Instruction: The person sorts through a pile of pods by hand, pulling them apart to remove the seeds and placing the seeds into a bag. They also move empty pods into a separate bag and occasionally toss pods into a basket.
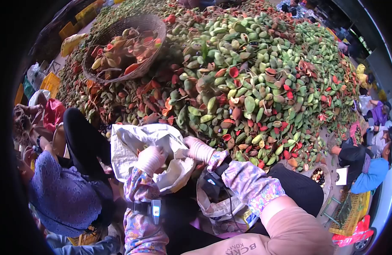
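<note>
A white woven sack (123, 146) stands in front of me with its mouth spread. My left hand (151, 160), banded with pale wrapping, reaches down into the mouth; its fingers are hidden, so I cannot see what it holds. At the sack's right rim, my right hand (197, 149), wrapped the same way, is closed on the fabric. Just beyond both hands rises a big heap of green and red seed pods (249, 104), some split. Between my legs sits a second whitish bag (215, 208), its contents partly in shadow.
A round wicker basket (155, 59) of reddish pods rests on the heap. A person in a purple lace top (62, 191) sits close on my left. On the right are a bowl of dark seeds (319, 175), a yellow crate (351, 212) and several seated people.
</note>
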The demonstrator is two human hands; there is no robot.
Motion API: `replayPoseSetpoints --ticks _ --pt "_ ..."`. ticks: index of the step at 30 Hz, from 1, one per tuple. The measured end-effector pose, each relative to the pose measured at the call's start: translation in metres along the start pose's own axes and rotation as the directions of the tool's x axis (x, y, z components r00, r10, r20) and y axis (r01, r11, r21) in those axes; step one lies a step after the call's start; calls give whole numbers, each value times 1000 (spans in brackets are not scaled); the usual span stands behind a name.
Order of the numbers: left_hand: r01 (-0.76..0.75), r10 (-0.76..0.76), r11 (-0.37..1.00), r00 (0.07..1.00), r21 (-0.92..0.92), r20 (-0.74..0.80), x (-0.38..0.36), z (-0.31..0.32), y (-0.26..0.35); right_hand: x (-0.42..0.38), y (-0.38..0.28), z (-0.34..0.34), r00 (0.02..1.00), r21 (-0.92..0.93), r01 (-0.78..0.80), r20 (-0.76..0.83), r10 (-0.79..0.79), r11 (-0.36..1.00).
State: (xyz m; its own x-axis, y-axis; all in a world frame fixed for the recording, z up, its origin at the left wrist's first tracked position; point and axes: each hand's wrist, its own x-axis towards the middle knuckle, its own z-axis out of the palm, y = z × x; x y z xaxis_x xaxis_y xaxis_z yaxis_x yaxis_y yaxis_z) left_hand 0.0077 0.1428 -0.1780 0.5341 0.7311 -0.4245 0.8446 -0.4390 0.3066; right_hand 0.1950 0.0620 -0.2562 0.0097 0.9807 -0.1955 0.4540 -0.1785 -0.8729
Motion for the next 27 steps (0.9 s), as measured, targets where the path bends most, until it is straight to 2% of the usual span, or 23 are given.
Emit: replayPoseSetpoints --ticks 1,2,3,4,5,6,7,9,10,11,13,15,16,17,18,19,20,21,22,23,25,27 --pt "24 -24 999 999 -23 35 6 1 3 -15 -14 -23 984 63 -180 24 179 982" --pt "-64 64 992 998 107 8 5 -7 12 -10 17 -31 990 55 -89 -109 94 995" --pt "-79 79 991 997 105 10 7 -8 14 -4 56 -34 973 37 -4 -231 12 999" --pt "-142 141 990 988 -17 -65 8 -5 16 -4 76 -53 870 -233 -55 -488 -68 971" --pt "-207 187 969 971 -136 -148 9 -4 18 -5 89 -80 710 -463 -172 -670 -216 869" --pt "-237 198 934 966 -266 -168 6 -8 25 -15 92 -108 590 -426 -263 -781 -205 866" --pt "-242 201 932 965 -271 -168 2 -17 37 -25 89 -133 451 -373 -344 -870 -197 862" --pt "-222 205 912 975 -346 -85 -6 -30 59 -30 90 -169 422 -361 -709 -905 -46 606" --pt "-271 244 929 960 -251 -136 -3 -25 61 -33 101 -181 502 -418 -741 -865 20 525" --pt "-265 236 930 962 -255 -138 0 -22 65 -33 111 -190 572 -480 -757 -815 93 443" --pt "-272 258 934 962 -230 -89 2 -18 76 -27 111 -197 601 -502 -731 -794 88 463" --pt "-292 277 935 956 -202 -97 3 -14 83 -28 111 -200 582 -416 -740 -790 192 529" --pt "-341 315 904 939 -256 -138 6 -6 84 -33 111 -206 559 -262 -711 -773 300 652" --pt "-393 350 867 918 -308 -185 8 -1 87 -39 137 -203 629 239 -230 -703 331 943" --pt "-318 303 834 947 -451 -107 5 -5 96 -58 132 -203 710 523 -46 -582 397 851" --pt "-321 306 833 946 -451 -107 3 -2 103 -79 117 -200 797 761 106 -450 404 640" --pt "-223 275 732 961 -643 -21 3 3 108 -94 99 -189 836 798 269 -471 280 540" --pt "-104 261 597 963 -795 69 2 9 113 -105 72 -178 828 843 326 -473 301 427" --pt "-126 278 609 959 -783 62 -1 15 118 -118 54 -171 882 880 303 -405 242 366" --pt "9 313 442 935 -897 164 -15 8 129 -129 41 -162 926 913 270 -333 176 305" --pt "184 352 360 881 -915 316 -15 33 131 -148 20 -131 912 921 256 -331 243 293" --pt "163 536 -29 835 -986 122 -16 65 143 -166 -22 -102 904 952 167 -252 345 258"
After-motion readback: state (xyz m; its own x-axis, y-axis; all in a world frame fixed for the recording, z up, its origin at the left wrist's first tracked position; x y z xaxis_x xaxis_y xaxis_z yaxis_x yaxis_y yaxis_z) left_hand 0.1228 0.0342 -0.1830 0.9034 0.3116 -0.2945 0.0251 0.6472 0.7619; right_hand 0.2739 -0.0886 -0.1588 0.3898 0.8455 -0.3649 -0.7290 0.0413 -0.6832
